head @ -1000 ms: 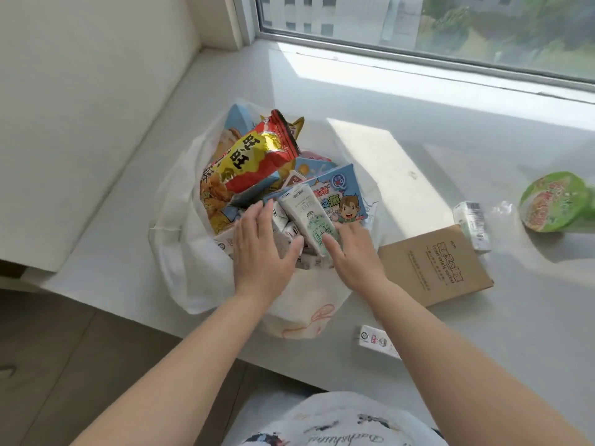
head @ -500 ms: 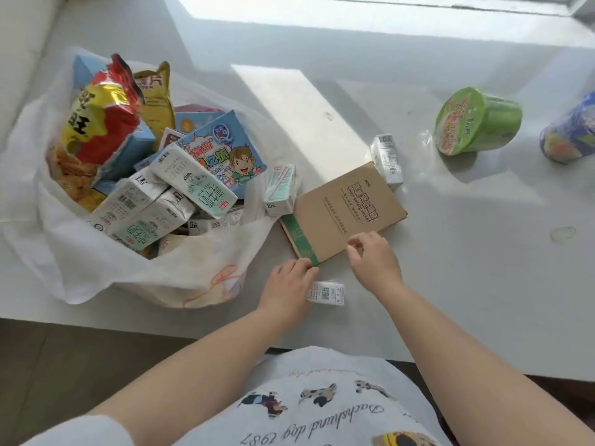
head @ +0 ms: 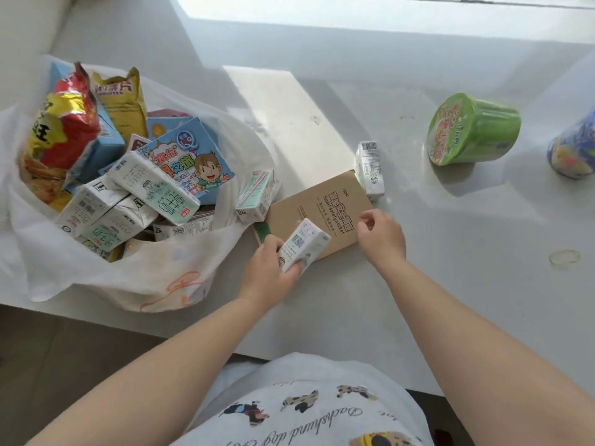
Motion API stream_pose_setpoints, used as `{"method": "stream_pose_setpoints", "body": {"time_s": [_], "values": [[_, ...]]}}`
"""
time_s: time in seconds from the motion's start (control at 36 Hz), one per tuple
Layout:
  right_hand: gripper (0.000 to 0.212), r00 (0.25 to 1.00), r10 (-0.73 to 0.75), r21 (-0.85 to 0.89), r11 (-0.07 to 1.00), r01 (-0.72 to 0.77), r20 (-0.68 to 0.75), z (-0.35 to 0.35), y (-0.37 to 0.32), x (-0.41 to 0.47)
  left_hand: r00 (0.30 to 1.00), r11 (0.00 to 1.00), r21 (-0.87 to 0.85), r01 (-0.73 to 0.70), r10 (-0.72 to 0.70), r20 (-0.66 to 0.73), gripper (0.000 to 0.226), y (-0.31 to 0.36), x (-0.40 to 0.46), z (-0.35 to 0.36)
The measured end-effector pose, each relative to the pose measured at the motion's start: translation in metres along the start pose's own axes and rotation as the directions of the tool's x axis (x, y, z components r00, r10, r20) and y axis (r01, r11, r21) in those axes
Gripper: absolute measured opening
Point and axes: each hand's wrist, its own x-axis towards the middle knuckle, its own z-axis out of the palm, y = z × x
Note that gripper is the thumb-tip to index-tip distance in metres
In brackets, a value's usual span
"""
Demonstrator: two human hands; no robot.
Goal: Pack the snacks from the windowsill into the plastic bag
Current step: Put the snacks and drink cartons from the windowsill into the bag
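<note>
My left hand [head: 269, 272] grips a small carton [head: 302, 244], lifted over the near edge of the brown box [head: 322, 210]; this is the carry step, so next I must swing it left into the open bag [head: 145, 275], which is already piled high, and place it where it will not slide out; my right hand [head: 381, 238] hovers at the box's right corner, fingers loosely curled and holding nothing; one carton [head: 256, 196] leans at the bag's mouth, another [head: 370, 170] lies beyond the box; a green cup [head: 473, 130] and a blue cup [head: 576, 149] lie well apart on the sill [head: 450, 252].
</note>
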Motion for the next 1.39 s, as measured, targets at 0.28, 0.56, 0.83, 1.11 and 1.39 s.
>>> {"method": "stream_pose_setpoints", "body": {"time_s": [0.28, 0.56, 0.83, 1.11, 1.39], "values": [[0.047, 0.989, 0.138, -0.046, 0.989, -0.14, -0.051, -0.016, -0.018, 0.084, 0.946, 0.988, -0.046, 0.15, -0.157, -0.285, 0.037, 0.041, 0.068, -0.042], [0.065, 0.895, 0.435, 0.068, 0.894, -0.443, 0.1, -0.005, -0.034, 0.14, 0.968, 0.938, 0.247, 0.242, -0.217, -0.126, 0.046, 0.007, 0.095, -0.035], [0.042, 0.957, 0.233, -0.011, 0.971, -0.239, -0.173, -0.009, -0.034, 0.125, 0.922, 0.907, 0.301, 0.295, -0.353, 0.161, 0.048, 0.013, 0.125, -0.062], [0.031, 0.949, -0.03, 0.146, 0.986, 0.079, -0.314, -0.012, -0.058, 0.089, 0.869, 0.937, 0.255, 0.237, -0.322, 0.375, 0.03, 0.025, 0.133, -0.078], [0.015, 0.999, 0.014, 0.522, 0.853, 0.012, -0.045, -0.017, -0.11, 0.026, 0.97, 0.941, -0.278, 0.193, -0.14, 0.2, 0.032, 0.03, 0.073, -0.107]]}}
